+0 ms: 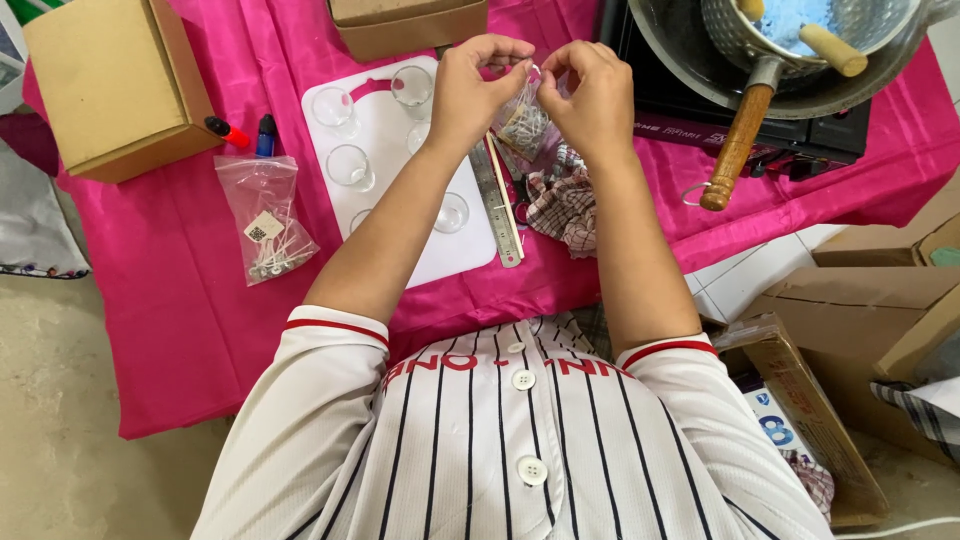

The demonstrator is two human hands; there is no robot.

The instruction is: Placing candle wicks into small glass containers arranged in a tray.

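Head view: left hand (470, 90) and right hand (592, 95) pinch a small bag (523, 125) at top centre, above a ruler (495, 195), cloth (565, 205) and glasses (350, 165).

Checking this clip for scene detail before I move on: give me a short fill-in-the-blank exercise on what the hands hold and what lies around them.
1. Both the left hand and the right hand hold a small clear plastic ____ at its top edge.
2. The small clear glass cups stand on a ____ board.
3. The metal ruler lies on the board's ____ edge in the picture.
4. The cloth covering the table is ____.

Missing words: bag; white; right; pink
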